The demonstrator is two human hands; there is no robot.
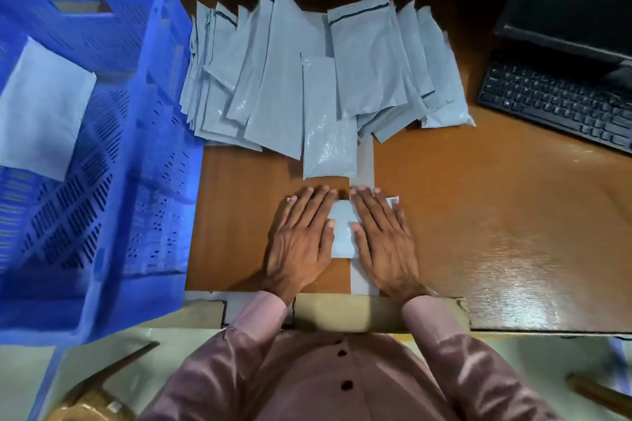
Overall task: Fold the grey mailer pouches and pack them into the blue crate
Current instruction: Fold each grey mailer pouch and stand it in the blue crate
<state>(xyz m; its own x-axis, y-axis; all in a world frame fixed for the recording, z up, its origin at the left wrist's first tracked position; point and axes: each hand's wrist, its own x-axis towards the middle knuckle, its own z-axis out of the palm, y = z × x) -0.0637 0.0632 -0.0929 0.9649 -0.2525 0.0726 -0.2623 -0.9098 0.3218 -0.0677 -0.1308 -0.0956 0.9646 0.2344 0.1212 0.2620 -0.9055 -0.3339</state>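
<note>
Pressing down flat, both hands lie side by side on one folded grey pouch (343, 228) at the near edge of the desk (478, 208). The left hand (301, 239) and the right hand (383, 239) have their fingers straight and spread, so they hold nothing; they only push on the pouch to make the fold stay. Most of the pouch is hidden under the hands, and only a strip shows between them. A strip of grey tape (365, 161) runs along the desk under the right hand. Just past the fingertips lies a single pouch (328, 133), not yet folded. Behind it a big messy pile of pouches (307, 72) is fanned out across the desk. To the left stands the blue crate (147, 154), with one folded pouch (41, 109) already inside. Far off on the right sit a black keyboard (561, 102) and a monitor (574, 0). I think the fold could spring open when the hands lift, because the plastic looks smooth and slippery. The pouch could also slide out of shape on the shiny desk. The pile might slip if a sleeve bumps it on the way to the crate.
</note>
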